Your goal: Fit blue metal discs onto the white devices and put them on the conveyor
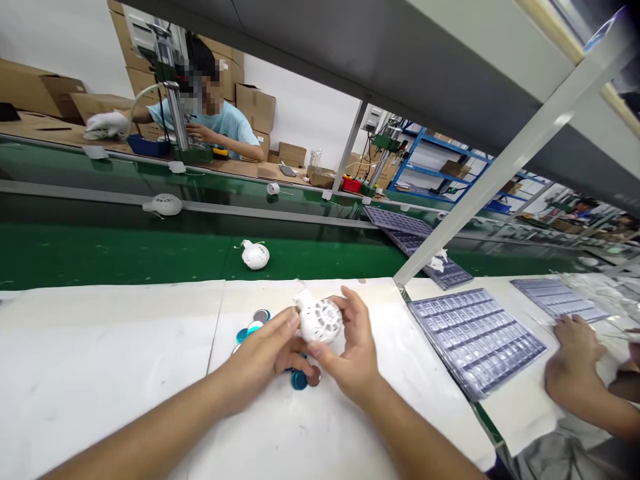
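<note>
A round white plastic housing (320,321) with a vented face is held above the white tabletop, between both hands. My left hand (265,353) pinches its left side near the narrow neck. The fingers and thumb of my right hand (354,347) wrap round its right and lower edge. Beneath and beside my left hand lie several small round discs, some blue (299,381), some silver (261,315); my fingers partly hide them. Another white housing (255,255) rests on the green belt (200,257) just beyond the table edge.
A stack of compartmented trays (477,340) lies to the right, beside a slanted white post (490,160). A co-worker's hand (575,353) is at the far right. Across the belt, a person in light blue sits at a press (175,113). A grey shelf (350,53) hangs overhead.
</note>
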`<state>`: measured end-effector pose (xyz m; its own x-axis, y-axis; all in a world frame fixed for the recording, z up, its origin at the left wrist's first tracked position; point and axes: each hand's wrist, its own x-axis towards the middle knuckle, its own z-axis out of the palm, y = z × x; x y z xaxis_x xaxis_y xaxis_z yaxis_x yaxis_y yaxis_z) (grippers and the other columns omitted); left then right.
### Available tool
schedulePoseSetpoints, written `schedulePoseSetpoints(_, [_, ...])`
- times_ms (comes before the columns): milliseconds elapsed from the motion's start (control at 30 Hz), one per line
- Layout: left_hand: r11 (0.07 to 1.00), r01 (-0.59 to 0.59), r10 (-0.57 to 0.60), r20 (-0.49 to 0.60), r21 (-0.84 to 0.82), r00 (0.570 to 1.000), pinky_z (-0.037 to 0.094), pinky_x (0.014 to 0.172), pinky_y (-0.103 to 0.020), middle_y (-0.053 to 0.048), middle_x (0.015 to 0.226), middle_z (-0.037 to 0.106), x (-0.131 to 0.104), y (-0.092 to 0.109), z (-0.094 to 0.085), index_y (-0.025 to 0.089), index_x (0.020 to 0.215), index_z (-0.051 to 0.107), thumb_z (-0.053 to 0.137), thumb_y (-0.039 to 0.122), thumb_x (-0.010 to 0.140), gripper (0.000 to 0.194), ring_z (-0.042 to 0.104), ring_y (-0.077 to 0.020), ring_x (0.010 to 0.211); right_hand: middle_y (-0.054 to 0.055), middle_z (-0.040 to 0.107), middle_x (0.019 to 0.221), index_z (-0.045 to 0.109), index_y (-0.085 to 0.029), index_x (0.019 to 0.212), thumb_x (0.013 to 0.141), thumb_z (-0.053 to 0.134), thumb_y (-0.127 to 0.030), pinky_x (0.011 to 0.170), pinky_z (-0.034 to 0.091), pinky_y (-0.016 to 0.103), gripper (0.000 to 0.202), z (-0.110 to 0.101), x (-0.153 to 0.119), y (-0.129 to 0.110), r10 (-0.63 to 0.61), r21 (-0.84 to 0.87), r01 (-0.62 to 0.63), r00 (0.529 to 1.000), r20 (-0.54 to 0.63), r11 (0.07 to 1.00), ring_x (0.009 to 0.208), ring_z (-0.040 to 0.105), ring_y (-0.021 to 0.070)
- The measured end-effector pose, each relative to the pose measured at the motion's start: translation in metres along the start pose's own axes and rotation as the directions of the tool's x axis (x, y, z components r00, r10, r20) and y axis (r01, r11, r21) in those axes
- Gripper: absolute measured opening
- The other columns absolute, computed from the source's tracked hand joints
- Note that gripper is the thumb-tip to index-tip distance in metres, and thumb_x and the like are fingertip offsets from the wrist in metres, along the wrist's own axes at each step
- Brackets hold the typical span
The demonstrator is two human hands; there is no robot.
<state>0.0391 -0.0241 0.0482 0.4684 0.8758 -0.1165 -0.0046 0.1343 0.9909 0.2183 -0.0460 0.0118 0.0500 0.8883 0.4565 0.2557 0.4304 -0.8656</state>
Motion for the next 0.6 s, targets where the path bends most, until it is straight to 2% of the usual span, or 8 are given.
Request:
schedulePoseSetpoints(67, [0.974,0.069,-0.049,0.096,-0.218,0.994,0.054,0.062,-0.037,-0.008,0.079,0.069,-0.003,-0.001,0.008,0.019,0.117,0.058,0.035,0.056,0.097,0.047,0.062,-0.0203,0.061,0.009,0.054,0.128,0.03,-0.029,0.144,0.077,0.074,-0.032,0.093,0.05,0.041,0.081,-0.003,-0.004,-0.013,0.018,-0.088,-0.01,0.996,0.089,0.996,0.114,0.057,0.0269])
schedulePoseSetpoints(167, [0.876,0.12,-0.092,0.081,-0.467,0.992,0.047,0.055,-0.028,-0.004,0.068,0.066,0.001,-0.003,0.002,0.019,0.111,0.057,0.045,0.055,0.095,0.042,0.054,-0.0142,0.051,0.007,0.063,0.106,0.046,-0.024,0.127,0.084,0.066,-0.035,0.078,0.052,0.038,0.049,-0.015,-0.01,-0.03,0.184,-0.363,-0.114,0.969,0.167,0.925,0.091,0.062,0.0243])
schedulePoseSetpoints(200, [0.859,0.113,-0.097,0.057,-0.499,0.994,0.045,0.053,-0.026,-0.003,0.063,0.064,0.003,-0.004,-0.001,0.018,0.104,0.058,0.048,0.056,0.094,0.041,0.051,-0.0133,0.049,0.006,0.064,0.097,0.05,-0.022,0.121,0.086,0.065,-0.034,0.073,0.051,0.037,0.04,-0.019,-0.013,-0.033,0.263,-0.473,-0.138,0.942,0.209,0.87,0.084,0.062,0.0235])
schedulePoseSetpoints(267, [0.865,0.075,-0.083,0.006,-0.496,0.997,0.042,0.05,-0.024,-0.001,0.055,0.059,0.005,-0.008,-0.005,0.017,0.089,0.057,0.05,0.058,0.092,0.042,0.048,-0.012,0.046,0.005,0.066,0.091,0.055,-0.021,0.113,0.085,0.066,-0.03,0.071,0.05,0.038,0.031,-0.019,-0.019,-0.036,0.404,-0.655,-0.101,0.853,0.331,0.749,0.08,0.063,0.0246])
schedulePoseSetpoints(300, [0.869,0.057,-0.073,-0.013,-0.491,0.997,0.04,0.049,-0.024,0.0,0.054,0.057,0.005,-0.009,-0.006,0.018,0.084,0.055,0.051,0.059,0.091,0.042,0.046,-0.0112,0.045,0.006,0.067,0.094,0.056,-0.02,0.11,0.084,0.067,-0.028,0.071,0.05,0.038,0.03,-0.017,-0.022,-0.036,0.446,-0.714,-0.05,0.81,0.38,0.698,0.082,0.064,0.0263])
schedulePoseSetpoints(367, [0.871,0.03,-0.057,-0.04,-0.491,0.998,0.038,0.046,-0.022,0.002,0.057,0.056,0.005,-0.013,-0.006,0.02,0.082,0.053,0.056,0.06,0.088,0.041,0.046,-0.0104,0.045,0.009,0.068,0.099,0.058,-0.018,0.105,0.083,0.066,-0.022,0.072,0.05,0.037,0.023,-0.01,-0.029,-0.03,0.464,-0.78,0.059,0.775,0.429,0.623,0.089,0.065,0.029])
schedulePoseSetpoints(433, [0.871,0.015,-0.045,-0.048,-0.491,0.998,0.037,0.044,-0.022,0.003,0.063,0.055,0.005,-0.015,-0.004,0.021,0.084,0.053,0.059,0.06,0.086,0.04,0.048,-0.0102,0.047,0.011,0.068,0.096,0.059,-0.017,0.098,0.086,0.057,-0.015,0.069,0.05,0.036,0.012,-0.004,-0.033,-0.02,0.411,-0.792,0.155,0.786,0.461,0.59,0.087,0.066,0.0288])
schedulePoseSetpoints(600, [0.879,0.003,-0.027,-0.043,-0.476,0.999,0.037,0.044,-0.022,0.003,0.067,0.055,0.005,-0.018,-0.005,0.021,0.087,0.052,0.058,0.06,0.087,0.04,0.049,-0.0106,0.05,0.008,0.066,0.077,0.058,-0.02,0.087,0.089,0.04,-0.011,0.06,0.047,0.032,0.021,-0.016,-0.023,-0.008,0.23,-0.7,0.218,0.843,0.487,0.68,0.067,0.063,0.0233])
